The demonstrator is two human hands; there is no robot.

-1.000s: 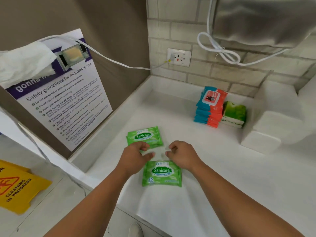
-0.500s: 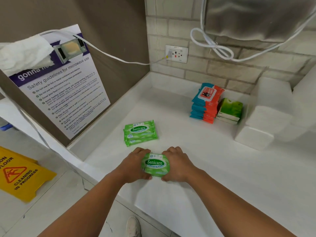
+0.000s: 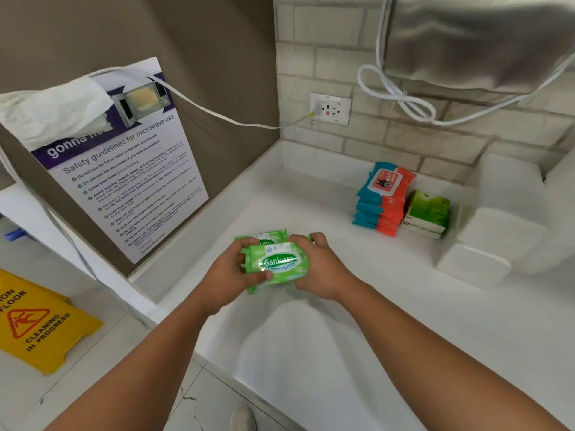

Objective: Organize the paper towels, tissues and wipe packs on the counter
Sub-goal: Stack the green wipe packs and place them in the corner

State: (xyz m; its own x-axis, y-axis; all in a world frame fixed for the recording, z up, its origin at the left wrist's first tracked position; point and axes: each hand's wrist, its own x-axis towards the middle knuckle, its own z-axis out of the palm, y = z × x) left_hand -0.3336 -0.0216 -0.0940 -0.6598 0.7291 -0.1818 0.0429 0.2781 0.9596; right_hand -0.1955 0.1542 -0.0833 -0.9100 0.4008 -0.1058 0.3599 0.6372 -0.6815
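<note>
Head view: green wipe pack (image 3: 280, 265) sits between your two hands, above the white counter (image 3: 389, 321). Your left hand (image 3: 231, 273) curls round its left end, thumb on top; your right hand (image 3: 322, 269) clasps the right end. A second green pack (image 3: 264, 239) lies just behind, partly hidden. Further right: a blue-and-orange wipe stack (image 3: 381, 200), green tissue packs (image 3: 427, 214) beside it, then white paper towel stacks (image 3: 485, 241).
</note>
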